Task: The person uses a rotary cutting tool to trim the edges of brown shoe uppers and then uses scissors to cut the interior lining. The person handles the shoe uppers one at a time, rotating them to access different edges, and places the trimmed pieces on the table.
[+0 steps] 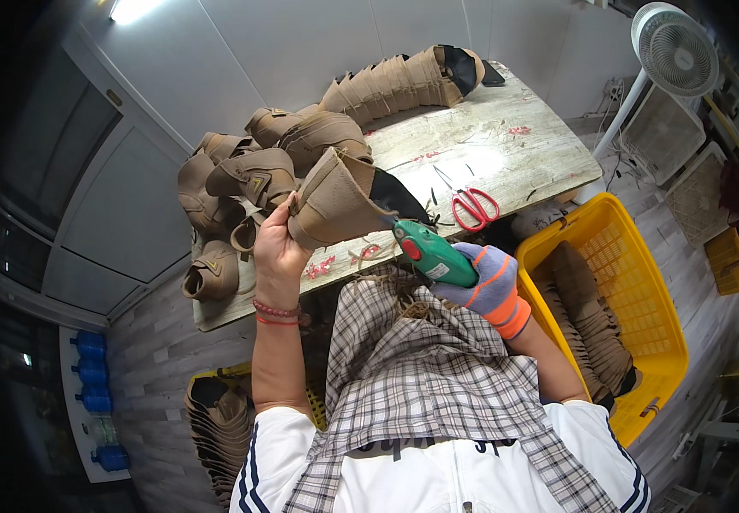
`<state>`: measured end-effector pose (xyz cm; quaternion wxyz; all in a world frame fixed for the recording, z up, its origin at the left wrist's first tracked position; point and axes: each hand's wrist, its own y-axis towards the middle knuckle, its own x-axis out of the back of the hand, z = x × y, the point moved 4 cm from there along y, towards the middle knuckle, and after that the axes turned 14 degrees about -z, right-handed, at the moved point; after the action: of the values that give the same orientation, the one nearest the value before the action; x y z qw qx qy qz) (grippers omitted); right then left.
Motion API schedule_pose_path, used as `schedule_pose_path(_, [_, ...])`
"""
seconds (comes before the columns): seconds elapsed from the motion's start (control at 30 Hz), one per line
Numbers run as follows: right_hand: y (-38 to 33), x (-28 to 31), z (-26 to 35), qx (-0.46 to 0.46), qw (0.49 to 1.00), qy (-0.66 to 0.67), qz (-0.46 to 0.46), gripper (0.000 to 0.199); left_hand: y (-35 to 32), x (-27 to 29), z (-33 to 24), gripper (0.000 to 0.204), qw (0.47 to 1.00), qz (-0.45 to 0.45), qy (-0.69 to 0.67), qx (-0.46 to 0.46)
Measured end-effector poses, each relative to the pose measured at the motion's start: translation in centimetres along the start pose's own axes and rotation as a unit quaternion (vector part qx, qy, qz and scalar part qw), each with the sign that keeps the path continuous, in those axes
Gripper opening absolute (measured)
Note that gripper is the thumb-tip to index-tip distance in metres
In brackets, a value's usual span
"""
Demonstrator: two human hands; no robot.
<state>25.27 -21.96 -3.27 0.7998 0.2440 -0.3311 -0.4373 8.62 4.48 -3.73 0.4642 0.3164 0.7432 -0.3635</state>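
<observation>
My bare left hand (275,244) holds up a tan boot upper (339,201) with a black lining, above the near edge of the worktable (489,150). My right hand (491,284), in a grey glove with orange trim, grips a green hand-held tool (432,253) whose tip touches the lower edge of the upper. A plaid cloth (421,359) lies over my lap below both hands.
More tan uppers are piled at the table's left (250,171) and stacked in a row at the back (395,81). Red-handled scissors (474,205) lie on the table. A yellow basket (643,282) with uppers stands to my right, another basket (215,410) to my left. A white fan (675,47) stands behind.
</observation>
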Motion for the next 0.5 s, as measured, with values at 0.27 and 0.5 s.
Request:
schedule_pose_path(0.27, [-0.9,-2.9,-0.7,-0.159,0.978,0.133,-0.011,0.055,-3.7,-3.6,0.6,0.026,0.912,0.005,0.276,-0.305])
schedule_pose_path(0.5, [-0.8,-0.8,-2.9,-0.191,0.971,0.133,-0.055,0.047,-2.4,-4.7,-12.9,0.029,0.426,-0.133,0.717,-0.535])
